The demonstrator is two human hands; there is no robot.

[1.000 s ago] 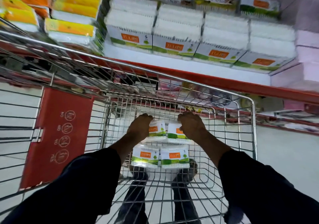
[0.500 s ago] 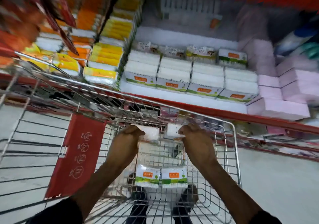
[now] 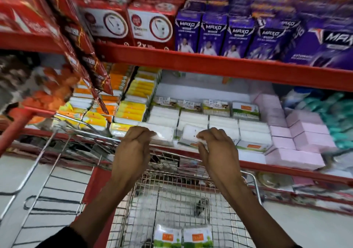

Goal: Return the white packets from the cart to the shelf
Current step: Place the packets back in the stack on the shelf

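Note:
My left hand [image 3: 133, 150] grips a white packet [image 3: 162, 135] and holds it over the front of the shelf [image 3: 252, 157]. My right hand [image 3: 215, 148] grips a second white packet [image 3: 189, 135] beside it, against the front row of stacked white packets [image 3: 254, 131]. Two more white packets with green and orange labels, one [image 3: 167, 236] left of the other [image 3: 198, 237], lie on the floor of the wire cart [image 3: 172, 196] below my forearms.
Yellow and orange packs [image 3: 131, 110] stand left of the white ones, pink packs [image 3: 298, 133] right. The red shelf above [image 3: 210, 64] carries red and purple boxes. Red sachet strips [image 3: 84, 56] hang at the left. The cart's red flap [image 3: 99, 186] is below left.
Both hands lifted a white packet each out of the cart and carried them up and forward to the shelf. The view tilted upward, bringing the upper shelf into sight.

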